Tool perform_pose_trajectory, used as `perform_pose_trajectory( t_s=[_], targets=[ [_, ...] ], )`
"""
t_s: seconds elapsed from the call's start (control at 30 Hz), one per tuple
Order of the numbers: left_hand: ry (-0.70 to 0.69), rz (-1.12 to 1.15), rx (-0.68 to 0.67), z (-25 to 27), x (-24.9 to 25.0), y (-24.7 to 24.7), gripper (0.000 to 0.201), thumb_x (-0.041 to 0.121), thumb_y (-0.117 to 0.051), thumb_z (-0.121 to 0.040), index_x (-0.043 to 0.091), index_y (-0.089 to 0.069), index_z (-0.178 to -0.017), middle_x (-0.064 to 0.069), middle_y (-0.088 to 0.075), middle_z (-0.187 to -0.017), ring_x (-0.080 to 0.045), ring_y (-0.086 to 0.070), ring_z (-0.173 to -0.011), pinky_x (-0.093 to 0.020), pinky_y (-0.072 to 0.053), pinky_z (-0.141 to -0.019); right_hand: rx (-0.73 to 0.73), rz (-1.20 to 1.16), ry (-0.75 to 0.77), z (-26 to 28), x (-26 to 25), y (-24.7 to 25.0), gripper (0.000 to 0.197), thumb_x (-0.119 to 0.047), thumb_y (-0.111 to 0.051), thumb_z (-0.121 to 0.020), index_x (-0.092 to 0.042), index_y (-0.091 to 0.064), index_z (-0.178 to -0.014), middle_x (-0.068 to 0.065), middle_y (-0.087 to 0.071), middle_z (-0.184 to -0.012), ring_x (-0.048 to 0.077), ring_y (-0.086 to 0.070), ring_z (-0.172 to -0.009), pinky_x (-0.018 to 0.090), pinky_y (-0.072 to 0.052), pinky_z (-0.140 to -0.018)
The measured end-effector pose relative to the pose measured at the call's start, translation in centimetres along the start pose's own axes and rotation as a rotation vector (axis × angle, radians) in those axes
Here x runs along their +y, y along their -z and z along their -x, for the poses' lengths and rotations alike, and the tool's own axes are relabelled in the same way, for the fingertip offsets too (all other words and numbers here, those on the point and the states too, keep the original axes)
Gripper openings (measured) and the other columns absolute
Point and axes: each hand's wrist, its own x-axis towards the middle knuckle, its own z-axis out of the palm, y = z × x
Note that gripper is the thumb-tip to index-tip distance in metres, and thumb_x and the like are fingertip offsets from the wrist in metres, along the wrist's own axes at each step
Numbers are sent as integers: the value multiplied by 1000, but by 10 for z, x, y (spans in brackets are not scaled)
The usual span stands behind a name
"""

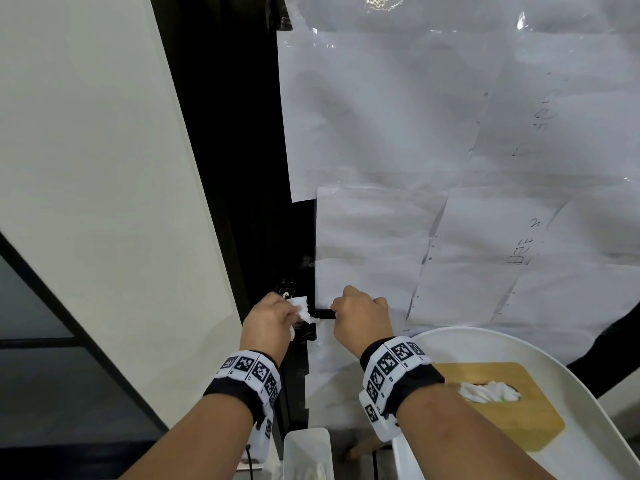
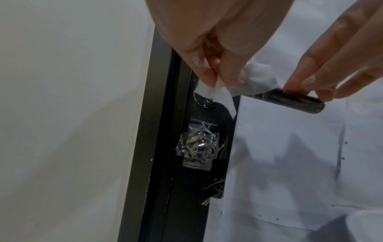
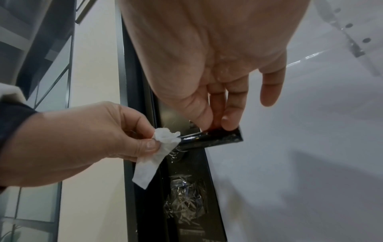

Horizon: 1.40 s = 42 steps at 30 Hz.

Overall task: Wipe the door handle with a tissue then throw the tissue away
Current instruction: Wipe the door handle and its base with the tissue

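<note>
A black lever door handle (image 1: 322,313) (image 2: 290,101) (image 3: 215,139) juts out from the dark door edge. My left hand (image 1: 268,318) (image 2: 217,65) (image 3: 82,140) pinches a crumpled white tissue (image 1: 302,308) (image 2: 257,78) (image 3: 165,139) against the handle's inner end, near its pivot. A loose flap of tissue hangs below the hand. My right hand (image 1: 360,315) (image 3: 217,121) (image 2: 323,81) pinches the handle's outer end between thumb and fingers; its little finger sticks out straight.
White paper sheets (image 1: 450,150) cover the door. Taped clear plastic wraps the lock (image 2: 196,145) below the handle. A white round table (image 1: 595,403) at lower right carries a wooden tissue box (image 1: 519,420). A white bin (image 1: 306,455) with used tissues stands below the hands.
</note>
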Motion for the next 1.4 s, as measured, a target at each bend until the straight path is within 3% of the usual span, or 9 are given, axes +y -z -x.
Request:
perform_pose_trajectory(
  t_s=[0.1,0.2,0.37,0.47,0.63,0.8,0.93,1.2,1.4],
  targets=[
    [60,22,45,1,1,-2,9,3,-69,-82,10,-74,-84,7,-56,-88,-7,-56,-75,-1,-35,-68,-13,-5,-3,1,1,1,35,-2,-43,-79,-17,-68,-98,1,-53,-97,24,-55,-84,37,-32,-80],
    [223,89,126,8,-6,-2,10,4,-64,-86,13,-67,-83,0,-59,-89,-17,-60,-78,-8,-36,-66,-31,-25,-7,2,3,1,38,-2,-42,-79,-18,-68,-101,1,-53,-100,24,-56,-83,37,-32,-82],
    [460,357,110,17,-12,0,8,14,-63,-89,19,-60,-84,-2,-68,-85,-20,-69,-79,-33,-57,-74,-34,-41,-23,1,1,1,36,-2,-43,-78,-18,-68,-99,0,-52,-98,23,-52,-73,35,-31,-81],
    [529,540,113,13,-4,-3,8,15,-66,-88,16,-58,-87,-8,-70,-85,-20,-71,-76,-31,-58,-71,-29,-47,-33,0,0,0,34,-3,-44,-79,-18,-68,-98,0,-52,-97,23,-52,-72,35,-31,-82],
    [677,648,146,-1,-4,-11,19,24,-75,-78,11,-61,-80,-11,-70,-81,-26,-71,-76,-46,-59,-77,-37,-46,-34,-1,-1,0,34,-2,-44,-79,-17,-68,-97,0,-52,-97,24,-56,-76,35,-33,-84],
    [723,802,161,1,1,-10,14,7,-66,-87,3,-54,-82,-24,-64,-102,-35,-67,-94,-35,-59,-69,-42,-42,-32,-1,-1,1,34,-2,-43,-78,-17,-68,-97,0,-50,-96,24,-54,-74,35,-32,-83],
    [756,934,93,15,-5,-11,20,4,-58,-92,0,-53,-111,-19,-62,-111,-29,-65,-101,-23,-56,-63,-43,-43,-30,0,0,1,34,-1,-42,-77,-16,-67,-93,-3,-44,-90,22,-49,-69,34,-32,-82],
    [817,1199,-97,14,-5,-6,41,-20,-39,-89,-5,-51,-125,-21,-63,-117,-28,-63,-103,-28,-58,-72,-55,-52,-30,1,0,2,34,-1,-41,-78,-15,-67,-94,-2,-44,-91,23,-49,-70,36,-37,-87],
    [864,1288,-73,9,2,-6,33,-12,-49,-91,1,-55,-121,-16,-64,-115,-25,-62,-105,-27,-51,-84,-66,-55,-31,0,-1,2,35,-1,-43,-78,-15,-66,-99,1,-50,-98,25,-54,-75,36,-35,-84]
  ],
)
